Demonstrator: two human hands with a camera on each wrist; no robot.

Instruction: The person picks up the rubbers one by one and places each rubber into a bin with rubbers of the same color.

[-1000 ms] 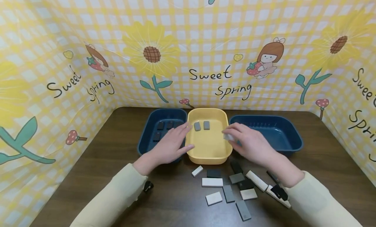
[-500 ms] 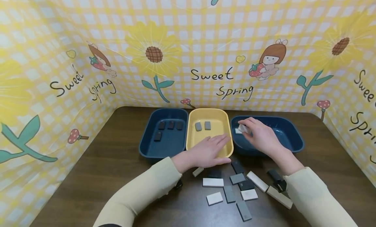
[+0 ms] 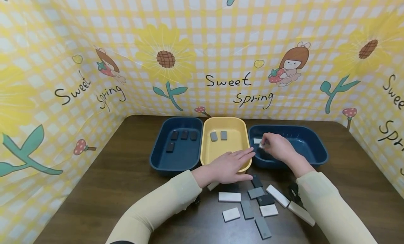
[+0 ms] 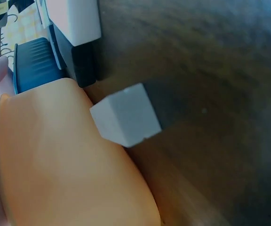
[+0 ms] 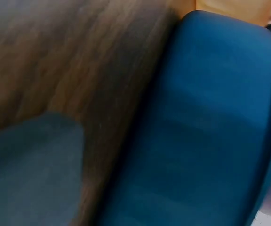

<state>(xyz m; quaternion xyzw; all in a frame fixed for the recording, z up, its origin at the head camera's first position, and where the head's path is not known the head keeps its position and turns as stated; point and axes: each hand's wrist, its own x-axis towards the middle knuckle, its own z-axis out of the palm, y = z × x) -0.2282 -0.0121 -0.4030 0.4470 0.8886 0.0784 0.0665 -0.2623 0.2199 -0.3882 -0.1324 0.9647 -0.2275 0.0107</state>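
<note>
Yellow-and-white checked cloth across the top; at centre, a yellow tray, navy trays either side; low in frame, white, grey, black blocks.

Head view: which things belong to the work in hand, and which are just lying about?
Likely in the work:
right hand, pinching a small white rectangular block
left hand, by the yellow plastic tray
two dark-blue plastic trays
grey blocks in the yellow tray
loose white, grey and black rectangular blocks

Likely just surroundings:
brown wooden table
yellow-checked printed cloth

Curtained-off workspace, room type unclear, dark wood-grain table, yellow checked cloth on 3 sides
</note>
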